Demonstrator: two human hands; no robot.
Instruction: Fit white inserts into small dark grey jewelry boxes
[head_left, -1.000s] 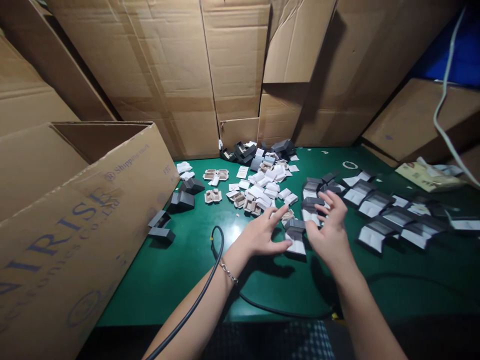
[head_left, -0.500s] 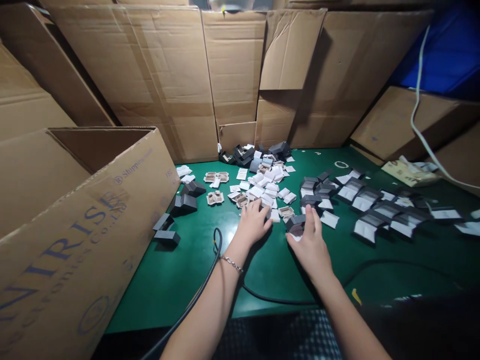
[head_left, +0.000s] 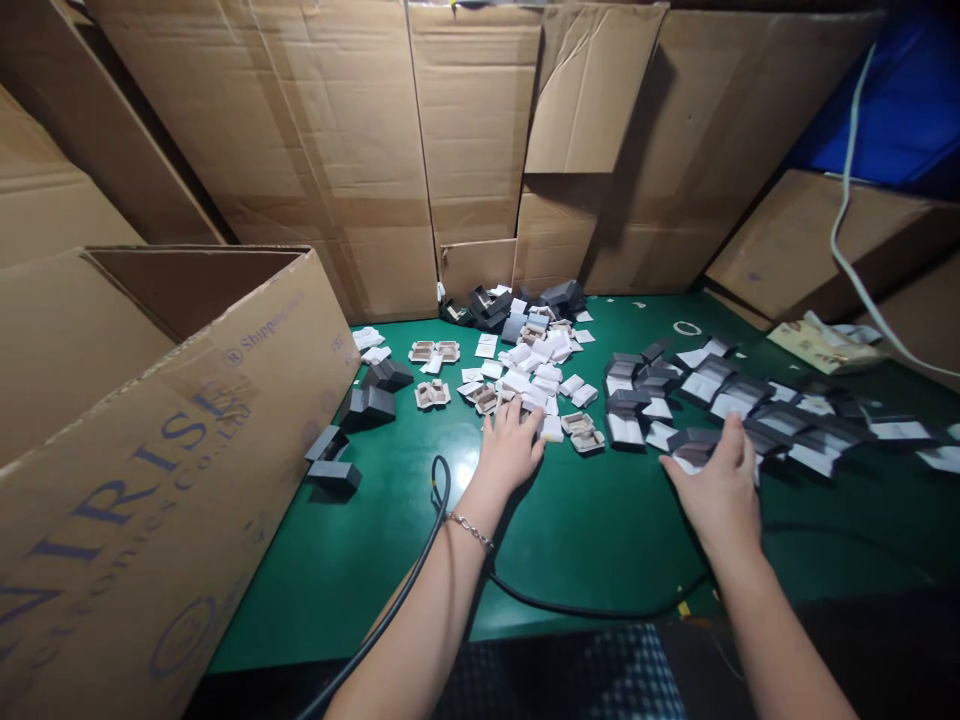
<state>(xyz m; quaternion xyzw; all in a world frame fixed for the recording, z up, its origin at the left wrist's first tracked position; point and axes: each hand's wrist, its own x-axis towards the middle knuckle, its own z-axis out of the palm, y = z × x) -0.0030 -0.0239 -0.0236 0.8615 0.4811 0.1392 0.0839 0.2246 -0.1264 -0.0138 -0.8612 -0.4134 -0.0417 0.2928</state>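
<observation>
My right hand [head_left: 716,490] grips a small black box [head_left: 694,440] with a white paper in it, thumb on the near left side and fingers over the right. The box is at the near left end of the rows of black boxes [head_left: 787,418]. My left hand [head_left: 512,445] rests on the near edge of a pile of folded white papers [head_left: 536,375]. Its fingers are apart, and their tips are partly hidden among the papers. Right of that hand lies a tan pulp tray [head_left: 583,432], with a similar tray [head_left: 433,393] to the left.
A large cardboard box [head_left: 150,470] stands open on the left, beside several black boxes [head_left: 367,405]. Cardboard sheets [head_left: 315,150] wall off the back of the green table [head_left: 555,550]. A black cable [head_left: 570,603] crosses the front. A white cord [head_left: 840,220] hangs at right.
My right hand has moved right with the black box, from beside the pulp tray to the rows of boxes. My left hand has stayed at the paper pile. The view has shifted slightly.
</observation>
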